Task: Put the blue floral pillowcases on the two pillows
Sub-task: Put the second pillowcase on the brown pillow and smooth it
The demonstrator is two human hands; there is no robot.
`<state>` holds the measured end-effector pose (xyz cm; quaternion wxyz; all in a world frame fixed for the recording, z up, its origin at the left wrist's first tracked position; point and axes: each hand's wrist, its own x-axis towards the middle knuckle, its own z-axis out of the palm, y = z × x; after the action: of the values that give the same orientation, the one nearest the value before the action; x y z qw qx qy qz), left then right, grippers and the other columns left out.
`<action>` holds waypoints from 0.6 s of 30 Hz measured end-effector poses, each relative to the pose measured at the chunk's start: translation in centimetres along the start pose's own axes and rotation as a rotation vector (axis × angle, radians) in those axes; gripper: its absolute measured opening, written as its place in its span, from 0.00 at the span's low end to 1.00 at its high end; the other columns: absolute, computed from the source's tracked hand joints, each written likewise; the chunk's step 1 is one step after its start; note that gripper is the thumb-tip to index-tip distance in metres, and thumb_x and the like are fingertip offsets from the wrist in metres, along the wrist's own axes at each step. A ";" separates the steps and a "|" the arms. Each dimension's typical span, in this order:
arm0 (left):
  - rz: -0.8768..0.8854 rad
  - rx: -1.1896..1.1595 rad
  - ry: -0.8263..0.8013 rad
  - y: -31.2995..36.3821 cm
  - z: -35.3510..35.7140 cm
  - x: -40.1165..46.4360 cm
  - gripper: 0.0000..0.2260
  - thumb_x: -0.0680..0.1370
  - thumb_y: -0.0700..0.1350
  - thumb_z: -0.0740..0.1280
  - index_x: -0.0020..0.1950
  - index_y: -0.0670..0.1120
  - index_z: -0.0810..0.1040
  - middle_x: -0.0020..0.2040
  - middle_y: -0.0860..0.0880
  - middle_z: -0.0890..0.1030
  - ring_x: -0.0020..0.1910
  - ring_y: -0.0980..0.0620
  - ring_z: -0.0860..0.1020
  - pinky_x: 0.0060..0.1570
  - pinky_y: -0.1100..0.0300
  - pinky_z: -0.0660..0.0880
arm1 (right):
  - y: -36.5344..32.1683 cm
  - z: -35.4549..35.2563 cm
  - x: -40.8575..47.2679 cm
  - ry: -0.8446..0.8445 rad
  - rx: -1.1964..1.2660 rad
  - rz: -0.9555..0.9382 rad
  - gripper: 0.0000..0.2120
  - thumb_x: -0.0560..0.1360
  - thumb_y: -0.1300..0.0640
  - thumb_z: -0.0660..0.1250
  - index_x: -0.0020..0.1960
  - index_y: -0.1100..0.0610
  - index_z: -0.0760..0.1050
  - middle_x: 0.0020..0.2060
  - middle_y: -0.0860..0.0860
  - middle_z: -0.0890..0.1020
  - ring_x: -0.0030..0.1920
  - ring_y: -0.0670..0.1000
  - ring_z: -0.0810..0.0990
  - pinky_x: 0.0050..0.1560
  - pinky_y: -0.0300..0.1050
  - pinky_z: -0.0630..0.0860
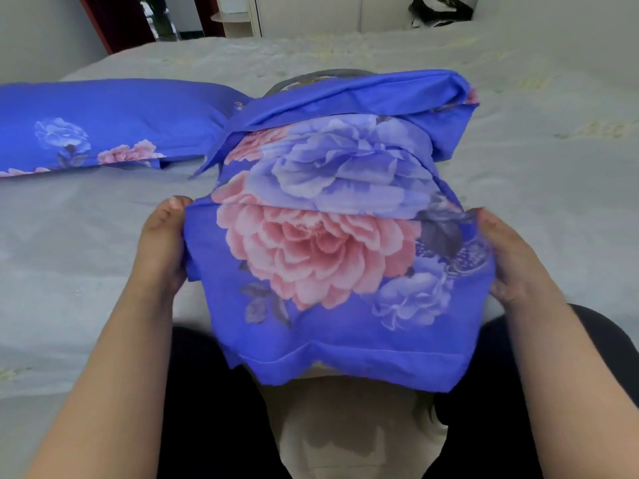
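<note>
Right under the camera, the bare end of a cream pillow (pixel 345 426) pokes out between the person's dark-clothed legs, its near part not yet covered. Above it, the blue floral pillowcase (pixel 328 254) is bunched over the pillow, big pink and lilac blooms facing up, its open hem hanging just over the exposed cream fabric. The left hand (pixel 162 247) grips the case's left edge, thumb on top, fingers curled under the cloth. The right hand (pixel 511 257) holds the right edge the same way, fabric gathered under its thumb; its fingers are tucked out of sight behind the cloth. The far end of the case is folded back on itself in a loose flap, and a grey piped edge of the pillow peeks out beyond it. Over to the left, lying flat on the grey bed (pixel 518 167), a second pillow (pixel 103 126) is already dressed in matching blue floral fabric, well apart from the hands. At the back right, a dark bag (pixel 439 10) sits beyond the bed.
</note>
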<state>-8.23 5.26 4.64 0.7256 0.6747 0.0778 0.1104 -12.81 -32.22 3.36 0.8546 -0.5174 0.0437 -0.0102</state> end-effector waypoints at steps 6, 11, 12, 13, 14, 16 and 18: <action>-0.035 0.146 -0.126 -1.2 -2.0 1.0 0.12 0.82 0.47 0.59 0.44 0.49 0.79 0.42 0.50 0.82 0.39 0.54 0.79 0.39 0.60 0.74 | 0.5 0.3 1.2 0.039 -0.455 -0.124 0.12 0.75 0.48 0.63 0.37 0.49 0.81 0.34 0.45 0.83 0.34 0.42 0.79 0.38 0.36 0.75; -0.002 0.068 -0.254 -1.7 -4.2 -0.6 0.12 0.73 0.59 0.69 0.43 0.51 0.81 0.38 0.51 0.80 0.36 0.54 0.75 0.33 0.64 0.71 | 0.3 1.7 -0.4 0.282 -0.962 -0.626 0.07 0.76 0.47 0.61 0.48 0.49 0.73 0.44 0.47 0.76 0.44 0.38 0.75 0.50 0.34 0.70; 0.021 0.046 -0.233 -1.9 -4.2 -0.8 0.11 0.69 0.57 0.72 0.42 0.51 0.80 0.36 0.52 0.80 0.34 0.55 0.75 0.32 0.66 0.70 | 0.2 2.7 -0.9 0.253 -1.020 -0.713 0.10 0.74 0.46 0.62 0.51 0.49 0.73 0.47 0.47 0.76 0.47 0.42 0.75 0.52 0.36 0.69; 0.063 0.046 -0.175 -2.0 -4.0 -0.9 0.09 0.69 0.53 0.74 0.42 0.50 0.79 0.34 0.53 0.79 0.31 0.57 0.74 0.29 0.67 0.69 | 0.1 3.8 -1.2 0.200 -1.097 -0.770 0.12 0.73 0.45 0.63 0.53 0.50 0.74 0.49 0.47 0.75 0.51 0.45 0.74 0.54 0.38 0.69; 0.115 0.065 -0.097 -2.0 -3.6 -1.0 0.06 0.71 0.47 0.73 0.41 0.50 0.77 0.33 0.54 0.78 0.29 0.58 0.73 0.26 0.68 0.68 | 0.2 4.9 -1.3 0.128 -1.170 -0.800 0.15 0.73 0.45 0.64 0.55 0.52 0.75 0.50 0.48 0.75 0.53 0.47 0.74 0.56 0.40 0.68; 0.217 0.113 0.070 -1.6 -2.5 -1.1 0.08 0.74 0.39 0.71 0.39 0.49 0.74 0.34 0.53 0.76 0.27 0.60 0.72 0.25 0.68 0.67 | 0.7 6.9 -1.4 0.023 -1.299 -0.819 0.19 0.72 0.44 0.65 0.58 0.54 0.76 0.53 0.50 0.76 0.56 0.50 0.73 0.59 0.43 0.68; 0.262 0.108 0.192 -1.3 -1.6 -1.1 0.09 0.73 0.40 0.72 0.38 0.50 0.74 0.34 0.54 0.76 0.29 0.60 0.72 0.30 0.67 0.69 | 1.2 8.2 -1.4 0.026 -1.354 -0.821 0.19 0.73 0.44 0.65 0.58 0.53 0.76 0.55 0.51 0.76 0.56 0.53 0.73 0.59 0.48 0.69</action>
<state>-9.59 6.46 3.18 0.6567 0.7037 0.0638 0.2637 -13.52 -24.33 6.12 0.2815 -0.8993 -0.1440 -0.3020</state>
